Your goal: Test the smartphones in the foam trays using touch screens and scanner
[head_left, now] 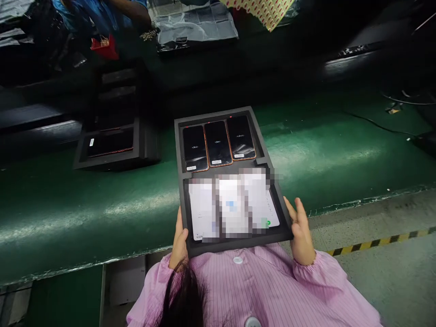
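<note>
My left hand (178,245) grips the left edge of a dark grey foam tray (235,245), its thumb along the side. My right hand (301,234) presses against the tray's right edge near the lower corner, with some fingers stretched out and others hidden. The tray is close to my body, over the table edge. In its upper compartment lie three dark-screened phones (218,143) with orange edges and small white labels. Bright phone screens (202,209) fill the lower compartment, partly blurred out.
A stack of similar dark trays (146,141) stands at the left, with a phone (111,141) in the top one. A red container (105,47) and plastic-wrapped goods (197,22) are farther back, near another person's arm (132,9). A cable (374,123) crosses the green tabletop (136,204).
</note>
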`<action>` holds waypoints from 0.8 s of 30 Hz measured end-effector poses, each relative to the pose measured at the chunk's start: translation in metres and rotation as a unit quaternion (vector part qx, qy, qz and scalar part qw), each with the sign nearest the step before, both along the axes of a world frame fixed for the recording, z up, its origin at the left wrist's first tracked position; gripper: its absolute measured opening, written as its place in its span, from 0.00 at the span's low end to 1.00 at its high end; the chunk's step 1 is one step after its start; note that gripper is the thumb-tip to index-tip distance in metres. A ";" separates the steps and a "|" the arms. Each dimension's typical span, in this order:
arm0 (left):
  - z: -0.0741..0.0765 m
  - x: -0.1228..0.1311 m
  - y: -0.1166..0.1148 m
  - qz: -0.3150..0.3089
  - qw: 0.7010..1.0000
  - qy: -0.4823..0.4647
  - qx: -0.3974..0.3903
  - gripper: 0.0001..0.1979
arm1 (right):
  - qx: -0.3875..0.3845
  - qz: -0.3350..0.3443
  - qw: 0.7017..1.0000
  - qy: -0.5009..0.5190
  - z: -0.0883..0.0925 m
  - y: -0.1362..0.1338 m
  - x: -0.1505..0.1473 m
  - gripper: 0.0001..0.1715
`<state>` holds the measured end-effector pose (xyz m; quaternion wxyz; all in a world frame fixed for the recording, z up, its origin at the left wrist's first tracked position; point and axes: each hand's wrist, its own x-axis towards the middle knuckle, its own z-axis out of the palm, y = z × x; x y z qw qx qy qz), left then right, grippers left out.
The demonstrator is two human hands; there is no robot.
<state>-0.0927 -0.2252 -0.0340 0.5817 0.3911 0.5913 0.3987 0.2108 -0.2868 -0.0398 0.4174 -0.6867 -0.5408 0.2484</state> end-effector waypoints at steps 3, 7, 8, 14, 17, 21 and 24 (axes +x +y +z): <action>-0.004 -0.001 0.000 0.014 0.999 0.049 0.001 0.31 | -0.005 -0.009 0.999 -0.038 0.005 0.002 -0.001 0.32; -0.004 -0.001 0.001 0.011 0.995 0.095 0.018 0.29 | -0.001 0.076 0.959 -0.273 0.027 0.005 -0.013 0.24; -0.003 0.000 0.001 0.011 0.995 0.098 0.017 0.28 | -0.009 0.089 0.946 -0.311 0.033 0.006 -0.017 0.21; 0.004 0.004 0.004 0.036 0.995 0.098 -0.007 0.28 | -0.013 0.071 0.939 -0.336 0.040 0.007 -0.024 0.15; 0.004 0.005 0.004 0.037 0.994 0.100 -0.011 0.28 | -0.003 -0.007 0.943 -0.332 0.033 0.002 -0.019 0.16; 0.005 0.005 0.005 0.051 0.993 0.103 -0.019 0.28 | -0.038 -0.014 0.938 -0.344 0.034 -0.001 -0.026 0.17; 0.007 0.006 0.005 0.057 0.991 0.119 -0.021 0.28 | -0.044 0.052 0.935 -0.349 0.041 0.001 -0.035 0.16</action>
